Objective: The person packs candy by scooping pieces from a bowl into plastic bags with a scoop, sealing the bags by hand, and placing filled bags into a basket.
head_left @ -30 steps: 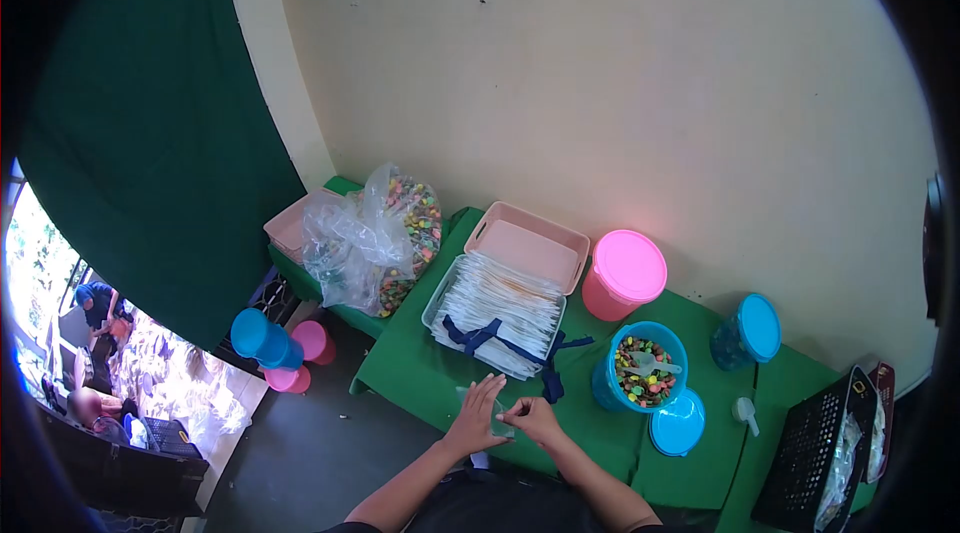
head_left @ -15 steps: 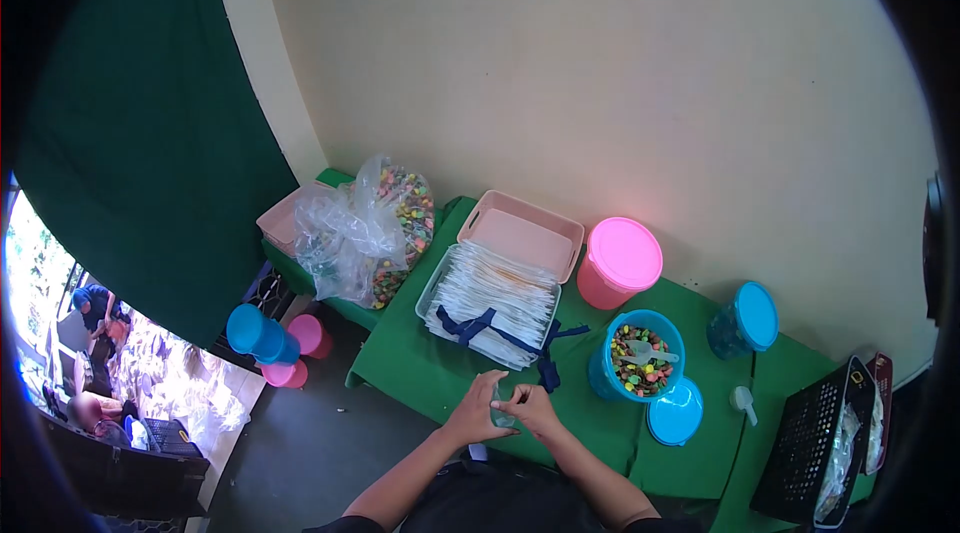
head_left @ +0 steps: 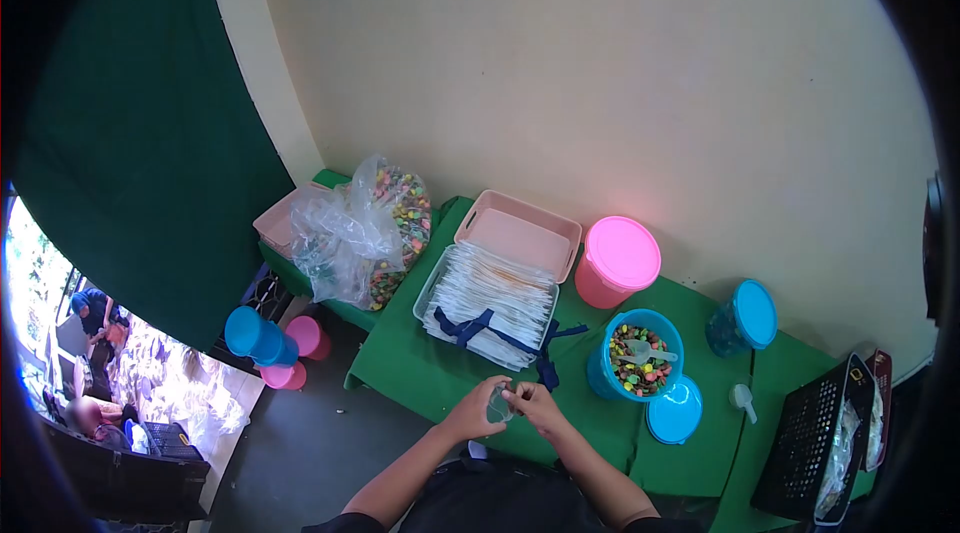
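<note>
My left hand (head_left: 470, 413) is curved around a small clear plastic bag (head_left: 499, 405) in front of my body. The fingertips of my right hand (head_left: 537, 407) pinch the bag's right upper edge. I see no contents in it. Just beyond my hands, a tray (head_left: 426, 305) holds a thick stack of white packets, with a dark blue strap (head_left: 465, 327) lying across them. To the right stands an uncovered blue tub (head_left: 600, 373) of multicoloured candy-like pieces, with a clear scoop (head_left: 640, 353) resting on them.
On the green-covered table (head_left: 590, 453) are a pink lidded tub (head_left: 618, 263), a blue lid (head_left: 675, 411), a blue lidded jar (head_left: 742, 318), a white scoop (head_left: 743, 401) and a black basket (head_left: 800, 443). A big candy bag (head_left: 360, 233) sits left. Two people (head_left: 97, 318) are outside.
Both hands have shifted slightly, and the clear bag now shows wider between them. The right fingers have moved up along its edge. Things on the table have stayed in place.
</note>
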Available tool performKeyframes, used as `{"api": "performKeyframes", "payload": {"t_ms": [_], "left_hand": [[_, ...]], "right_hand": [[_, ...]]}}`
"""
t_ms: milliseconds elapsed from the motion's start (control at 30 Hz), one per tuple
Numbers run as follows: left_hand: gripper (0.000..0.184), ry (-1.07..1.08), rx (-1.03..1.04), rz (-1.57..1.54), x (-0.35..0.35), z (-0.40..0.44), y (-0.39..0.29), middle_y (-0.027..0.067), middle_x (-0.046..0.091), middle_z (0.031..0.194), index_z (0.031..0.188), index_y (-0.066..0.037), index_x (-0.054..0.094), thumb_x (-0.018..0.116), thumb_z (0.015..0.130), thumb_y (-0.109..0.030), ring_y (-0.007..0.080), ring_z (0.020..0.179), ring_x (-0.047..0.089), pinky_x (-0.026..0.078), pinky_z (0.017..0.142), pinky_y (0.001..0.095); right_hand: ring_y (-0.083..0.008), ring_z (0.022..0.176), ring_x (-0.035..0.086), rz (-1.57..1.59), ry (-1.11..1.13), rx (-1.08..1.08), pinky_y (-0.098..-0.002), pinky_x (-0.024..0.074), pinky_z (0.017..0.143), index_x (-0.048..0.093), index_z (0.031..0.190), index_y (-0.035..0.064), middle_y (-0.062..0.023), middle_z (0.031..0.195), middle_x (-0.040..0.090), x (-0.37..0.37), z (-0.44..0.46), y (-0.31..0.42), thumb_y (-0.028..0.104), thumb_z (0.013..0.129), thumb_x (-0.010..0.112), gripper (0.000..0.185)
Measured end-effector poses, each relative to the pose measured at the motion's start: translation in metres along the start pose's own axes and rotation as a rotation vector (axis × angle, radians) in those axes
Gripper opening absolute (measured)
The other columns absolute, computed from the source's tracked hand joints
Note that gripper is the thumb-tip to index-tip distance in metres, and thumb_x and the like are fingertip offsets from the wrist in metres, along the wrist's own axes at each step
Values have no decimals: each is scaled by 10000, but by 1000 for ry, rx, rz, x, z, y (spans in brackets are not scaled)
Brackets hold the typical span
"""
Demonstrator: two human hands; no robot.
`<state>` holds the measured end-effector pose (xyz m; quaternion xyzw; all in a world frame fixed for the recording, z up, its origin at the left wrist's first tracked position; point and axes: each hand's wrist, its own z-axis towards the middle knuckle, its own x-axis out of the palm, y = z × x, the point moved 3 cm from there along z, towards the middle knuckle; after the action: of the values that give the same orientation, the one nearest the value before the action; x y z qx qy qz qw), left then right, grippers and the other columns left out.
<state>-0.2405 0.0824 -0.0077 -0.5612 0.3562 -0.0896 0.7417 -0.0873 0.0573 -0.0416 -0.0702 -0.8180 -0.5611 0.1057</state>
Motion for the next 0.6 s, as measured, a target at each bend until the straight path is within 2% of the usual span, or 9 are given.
{"api": "performKeyframes", "payload": {"t_ms": [67,100,167,200,267,300,367,467,600], "left_hand": [[754,52,-91,-140,1,1,8,168,477,1222,1260,-66,356,718,605,-158,317,1169,479,401,961,373],[754,52,-91,-141,2,1,12,168,477,1222,1260,-66,356,718,605,-158,317,1169,479,401,961,373],[753,48,-94,-215,3,1,22,175,482,1174,1280,-57,332,696,627,-155,295,1138,492,400,949,357],[753,47,-94,-215,1,3,25,175,482,1174,1280,-57,332,696,627,-155,295,1138,492,400,949,357],[720,149,-157,-372,-1,6,29,143,482,1126,1285,-62,327,671,665,-187,250,1073,508,400,937,345],[720,152,-156,-372,-3,11,29,143,482,1126,1285,-62,327,671,665,-187,250,1073,508,400,937,345],[727,334,-140,-772,-1,17,24,109,475,1102,1312,-65,309,659,700,-242,194,1009,504,400,919,347],[803,464,-260,-956,-1,16,26,92,472,1119,1375,-62,255,654,715,-283,174,991,504,392,920,336],[880,526,-324,-1031,-5,4,13,87,475,1102,1400,-46,259,654,686,-374,165,959,503,385,880,311]], "right_hand": [[-98,608,500,-480,-94,-98,-235,374,549,533,654,71,-7,651,547,-7,3,6,172,783,718,247],[-98,608,500,-480,-94,-97,-235,374,549,533,654,71,-7,651,547,-5,1,14,172,783,718,247],[-179,800,552,-790,-177,-677,-321,415,730,601,745,85,-23,810,592,10,-14,63,197,737,727,169],[-179,800,552,-790,-175,-677,-321,415,730,601,745,85,-23,810,592,11,-17,78,197,737,727,169],[-230,1018,517,-1145,79,-828,-478,286,978,644,822,139,-13,960,598,21,-27,100,225,732,704,138],[-230,1018,517,-1146,77,-827,-478,286,978,644,822,139,-13,960,598,23,-28,109,225,732,704,138],[-215,1147,489,-1178,307,-692,-582,47,1064,650,833,180,3,1032,614,28,-29,113,244,774,666,89],[-215,1258,428,-1136,344,-535,-592,-98,1062,659,815,184,-38,1113,614,20,-16,104,246,810,620,74],[-263,1339,327,-761,218,-407,-597,-145,1038,605,834,123,-74,1163,610,-14,8,81,269,863,574,152]]}}
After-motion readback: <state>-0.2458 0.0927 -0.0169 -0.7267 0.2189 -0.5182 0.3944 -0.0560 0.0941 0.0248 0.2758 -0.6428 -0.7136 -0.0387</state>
